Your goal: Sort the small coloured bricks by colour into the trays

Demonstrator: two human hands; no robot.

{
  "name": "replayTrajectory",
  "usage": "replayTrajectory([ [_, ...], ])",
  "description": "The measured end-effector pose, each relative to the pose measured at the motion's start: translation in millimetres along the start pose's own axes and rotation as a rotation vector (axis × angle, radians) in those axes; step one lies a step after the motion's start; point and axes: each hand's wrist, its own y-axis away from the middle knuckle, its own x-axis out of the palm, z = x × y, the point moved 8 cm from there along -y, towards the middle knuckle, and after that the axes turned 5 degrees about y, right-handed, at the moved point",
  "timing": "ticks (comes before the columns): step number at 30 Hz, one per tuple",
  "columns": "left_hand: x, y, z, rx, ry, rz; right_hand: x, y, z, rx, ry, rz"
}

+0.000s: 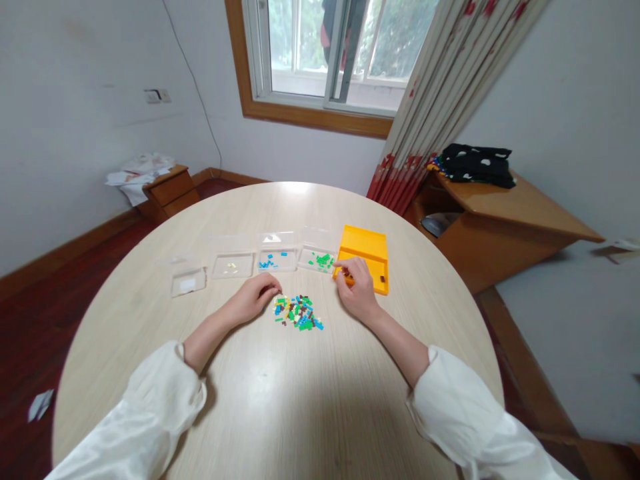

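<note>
A mixed pile of small building bricks (300,312) in green, blue, brown, yellow and cream lies mid-table. At its left edge is my left hand (256,297), fingertips pinched together; whatever they hold is too small to name. My right hand (357,288) reaches over the left side of an opened yellow box (376,265), its fingers curled and their contents hidden. A few dark brown bricks (383,279) lie in that box. Left of it, one clear box holds green bricks (324,260), another blue bricks (267,261), and a third a few cream bricks (232,269).
Furthest left stands another clear box (189,283) with a white patch inside. Clear lids lie behind the boxes on the round table (260,413). A wooden cabinet (520,213) with dark cloth is at right, and a small drawer unit (173,193) at left.
</note>
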Motion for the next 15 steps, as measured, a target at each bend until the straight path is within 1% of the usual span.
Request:
replayTrajectory([
  [3, -3.7, 1, 5, -0.070, 0.046, -0.063, 2, 1, 1, 0.000, -0.004, 0.019],
  [7, -9.4, 1, 12, -0.123, 0.156, -0.172, 4, 1, 2, -0.006, -0.004, 0.024],
  [9, -9.5, 0, 16, -0.140, 0.202, -0.197, 4, 0, 3, -0.013, -0.011, 0.023],
  [12, -9.9, 1, 19, -0.154, 0.211, -0.228, 5, -1, 3, -0.021, -0.024, 0.026],
  [15, -8.5, 2, 13, -0.145, 0.192, -0.249, 7, 0, 8, -0.003, -0.049, 0.046],
])
